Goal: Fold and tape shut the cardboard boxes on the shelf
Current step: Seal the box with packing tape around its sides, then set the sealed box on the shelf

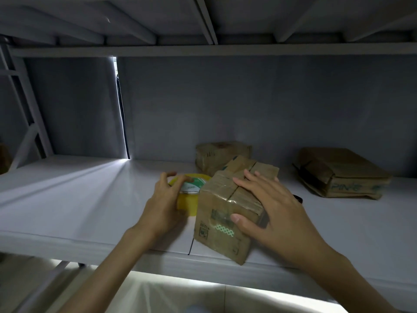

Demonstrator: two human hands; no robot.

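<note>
Both hands: tape roll (191,195), tilted box (225,211).

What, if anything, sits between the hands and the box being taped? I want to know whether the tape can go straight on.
Nothing visible does. The right hand already rests on the small cardboard box, and the left hand grips the yellow tape roll right beside its left face.

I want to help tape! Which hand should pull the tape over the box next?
The left hand: it already grips the yellow tape roll beside the box. The right hand lies spread on the box's closed flaps, holding it steady.
</note>
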